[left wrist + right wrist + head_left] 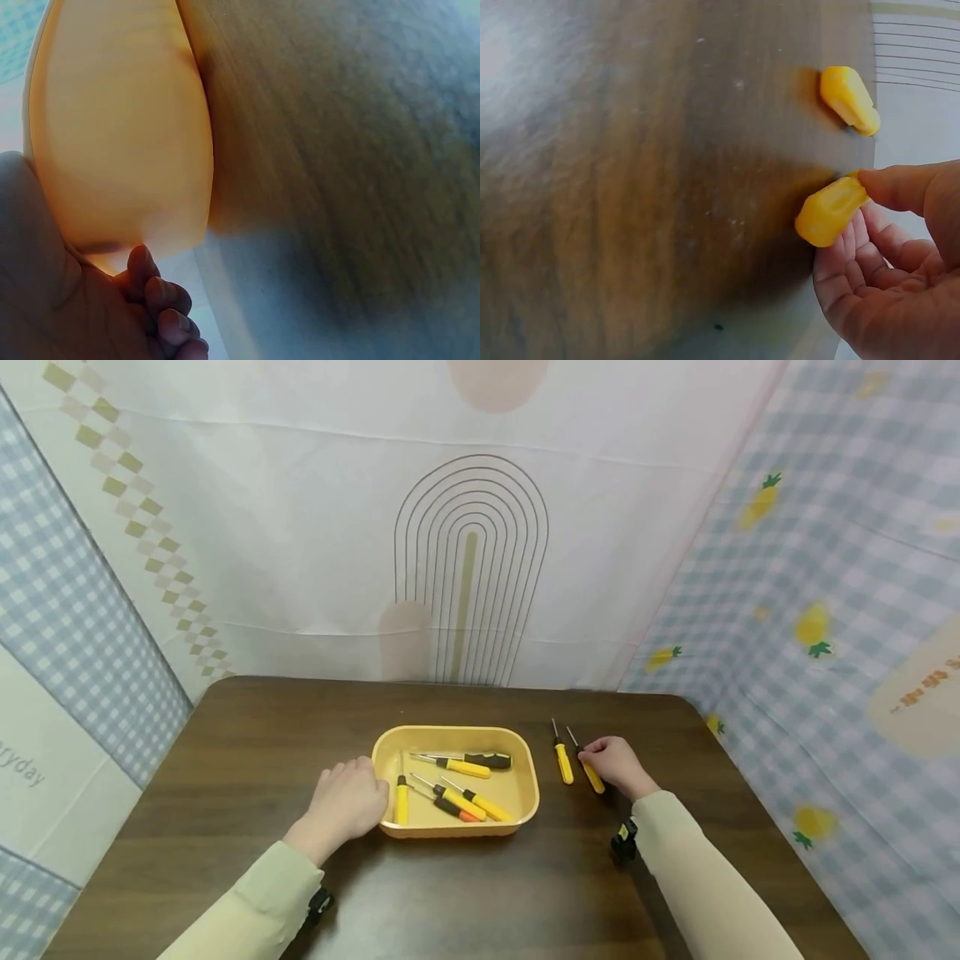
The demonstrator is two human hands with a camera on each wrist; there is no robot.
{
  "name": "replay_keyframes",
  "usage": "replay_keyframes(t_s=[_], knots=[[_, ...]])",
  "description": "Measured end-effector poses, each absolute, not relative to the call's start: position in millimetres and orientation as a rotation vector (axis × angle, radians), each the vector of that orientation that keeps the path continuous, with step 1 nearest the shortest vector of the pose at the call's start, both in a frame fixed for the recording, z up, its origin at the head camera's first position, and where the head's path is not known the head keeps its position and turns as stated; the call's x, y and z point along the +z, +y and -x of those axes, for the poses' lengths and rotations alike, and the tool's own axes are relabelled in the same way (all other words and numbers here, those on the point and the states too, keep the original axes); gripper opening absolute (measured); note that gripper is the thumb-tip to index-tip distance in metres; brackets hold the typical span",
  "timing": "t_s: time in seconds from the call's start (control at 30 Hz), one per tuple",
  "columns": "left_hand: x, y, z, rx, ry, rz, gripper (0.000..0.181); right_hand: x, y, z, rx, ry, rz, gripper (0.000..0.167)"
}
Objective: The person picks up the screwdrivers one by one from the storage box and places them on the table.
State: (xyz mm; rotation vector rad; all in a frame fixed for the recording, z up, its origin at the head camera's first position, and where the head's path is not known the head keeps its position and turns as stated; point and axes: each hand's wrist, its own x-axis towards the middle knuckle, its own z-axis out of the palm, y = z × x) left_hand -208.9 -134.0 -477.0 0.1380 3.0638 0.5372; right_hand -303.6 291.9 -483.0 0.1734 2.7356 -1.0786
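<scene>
A slim yellow-handled screwdriver [595,780] slants right of a yellow tray [457,832] holding assorted screwdrivers [467,768].

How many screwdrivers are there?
8. In the yellow tray: one screwdriver at the left, two at the back, three at the front. Right of it: one on the table, one pinched by the right hand.

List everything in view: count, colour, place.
yellow-handled screwdrivers: 6, yellow, 4 in tray, 2 right of it
black-handled screwdriver: 1, black, tray's back right
two-tone screwdriver: 1, black/orange, in tray
tray: 1, yellow, on table
table: 1, dark brown, beneath
cloth hangings: count unclear, white/blue-checked, beyond table
wrist devices: 2, black, by cuffs
sleeves: 2, pale green, on forearms
left grip: 1, bare, on tray's left rim
right grip: 1, bare, pinching rightmost screwdriver
</scene>
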Motion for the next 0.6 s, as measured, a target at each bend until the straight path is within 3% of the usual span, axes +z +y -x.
replay_keyframes(t_s=[0.4, 0.6], knots=[[-471.9, -137.3, 207.8, 0.549, 3.038, -0.153, 0.035, -480.3, 303.3, 285.7, -1.090, 2.712, -0.173, 0.020], [-475.1, -135.4, 208.6, 0.555, 3.039, -0.164, 0.034, -475.2, 301.9, 285.6, -1.189, 2.609, -0.306, 0.018]])
